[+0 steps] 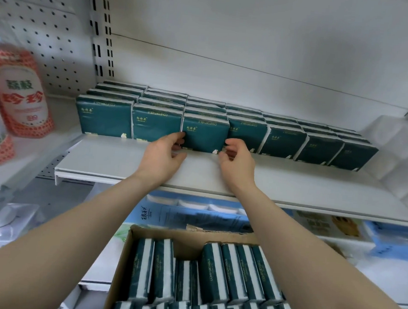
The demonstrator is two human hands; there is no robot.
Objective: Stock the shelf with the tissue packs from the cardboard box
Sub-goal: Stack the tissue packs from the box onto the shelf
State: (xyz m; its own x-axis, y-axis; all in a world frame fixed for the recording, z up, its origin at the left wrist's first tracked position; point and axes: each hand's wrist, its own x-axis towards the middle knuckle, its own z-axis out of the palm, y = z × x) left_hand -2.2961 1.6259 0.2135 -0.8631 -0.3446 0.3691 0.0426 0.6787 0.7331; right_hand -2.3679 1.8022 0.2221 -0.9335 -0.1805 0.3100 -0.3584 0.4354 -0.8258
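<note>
While the tissue pack [204, 132] stands upright on the shelf [125, 163], front row, right between my hands, my left hand [164, 156] pinches its left edge and my right hand [237, 161] pinches its right one, fingers curled. Cardboard box [191, 247] sits below.

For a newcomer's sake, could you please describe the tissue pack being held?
Above the cardboard box, the white shelf carries a front row of green packs. The tissue pack is third from the left, the only one held between left hand and right hand.
</note>
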